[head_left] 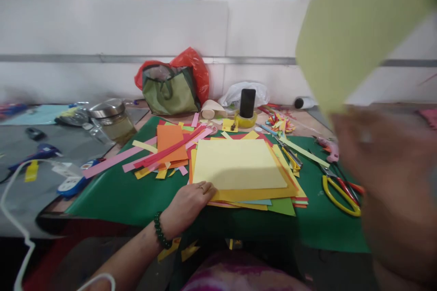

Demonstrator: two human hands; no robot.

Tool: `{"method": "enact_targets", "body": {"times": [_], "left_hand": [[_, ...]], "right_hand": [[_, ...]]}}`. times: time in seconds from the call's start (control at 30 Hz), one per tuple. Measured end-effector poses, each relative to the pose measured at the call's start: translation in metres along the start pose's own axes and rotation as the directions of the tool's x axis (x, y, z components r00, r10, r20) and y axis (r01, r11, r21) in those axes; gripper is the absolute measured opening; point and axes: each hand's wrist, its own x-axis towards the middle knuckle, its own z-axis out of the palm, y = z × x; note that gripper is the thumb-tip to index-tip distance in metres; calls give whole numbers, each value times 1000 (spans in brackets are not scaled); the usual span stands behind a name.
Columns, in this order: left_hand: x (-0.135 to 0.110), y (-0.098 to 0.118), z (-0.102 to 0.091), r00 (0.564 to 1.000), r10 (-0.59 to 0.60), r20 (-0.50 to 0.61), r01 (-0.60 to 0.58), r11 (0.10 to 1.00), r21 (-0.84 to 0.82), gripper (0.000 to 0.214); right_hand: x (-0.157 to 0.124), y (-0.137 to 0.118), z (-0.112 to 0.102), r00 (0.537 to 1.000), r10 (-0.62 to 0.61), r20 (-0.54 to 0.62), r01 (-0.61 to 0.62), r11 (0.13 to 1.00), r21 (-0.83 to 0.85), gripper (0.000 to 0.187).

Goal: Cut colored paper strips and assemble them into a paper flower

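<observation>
The right hand [367, 148] had fingers pinched on a pale yellow sheet [348, 36] raised past one o'clock, the left hand [189, 200], grip undeterminable, touched the paper stack [241, 163] at eight o'clock, and yellow-handled scissors [325, 186] lay at four o'clock.

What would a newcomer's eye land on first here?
First, the pale yellow sheet the right hand holds up at upper right. Next, the stack of coloured paper at centre on the green mat, the left hand at its near left corner; yellow-handled scissors lie to its right.
</observation>
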Motion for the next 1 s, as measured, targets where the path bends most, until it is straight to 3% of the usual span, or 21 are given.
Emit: {"method": "enact_targets", "body": {"times": [0.03, 0.07, 0.13, 0.23, 0.3, 0.33, 0.53, 0.77, 0.83, 0.87, 0.9, 0.93, 1.0], "left_hand": [[-2, 0, 2, 1000, 6, -24, -6, 1000, -5, 22], [-3, -1, 5, 998, 14, -54, -15, 1000, -11, 24], [-7, -3, 12, 993, 33, -111, -35, 999, -13, 28], [-13, -4, 21, 987, 48, -154, -47, 999, 15, 31], [-15, -2, 24, 983, 46, -179, -42, 999, 24, 31], [-16, -1, 24, 980, 43, -193, -40, 999, 20, 32], [-16, 3, 23, 974, -9, -225, 1, 999, -38, 41], [-6, 5, 3, 957, -38, -289, 62, 995, 76, 31], [2, 3, -8, 970, -24, -243, 42, 997, 66, 27], [6, 0, -14, 984, -21, -175, 28, 999, 39, 27], [10, -4, -19, 996, -20, -85, 20, 1000, -3, 26], [15, -8, -24, 999, -47, 6, 47, 998, -51, 26], [24, -20, -32, 982, -141, 123, 157, 978, -138, 27]], "right_hand": [[-7, -18, 8, 998, -61, 0, 61, 998, 8, 28], [-17, -35, 17, 975, -216, 51, 213, 975, 57, 24], [-38, -65, 34, 878, -439, 188, 407, 894, 186, 25], [-72, -92, 55, 713, -483, 509, 406, 875, 262, 18], [-89, -99, 62, 619, -453, 642, 370, 889, 270, 16], [-96, -100, 65, 597, -441, 670, 357, 894, 271, 16], [-109, -94, 66, 635, -423, 646, 313, 906, 286, 21], [-80, -83, 67, 497, -465, 732, 264, 885, 383, 23], [-73, -80, 70, 465, -499, 731, 255, 866, 430, 22], [-70, -78, 70, 472, -505, 723, 249, 863, 441, 20], [-68, -76, 67, 510, -505, 696, 248, 861, 443, 19], [-65, -73, 63, 583, -498, 642, 252, 862, 440, 20], [-61, -67, 47, 771, -465, 435, 267, 856, 442, 23]]}}
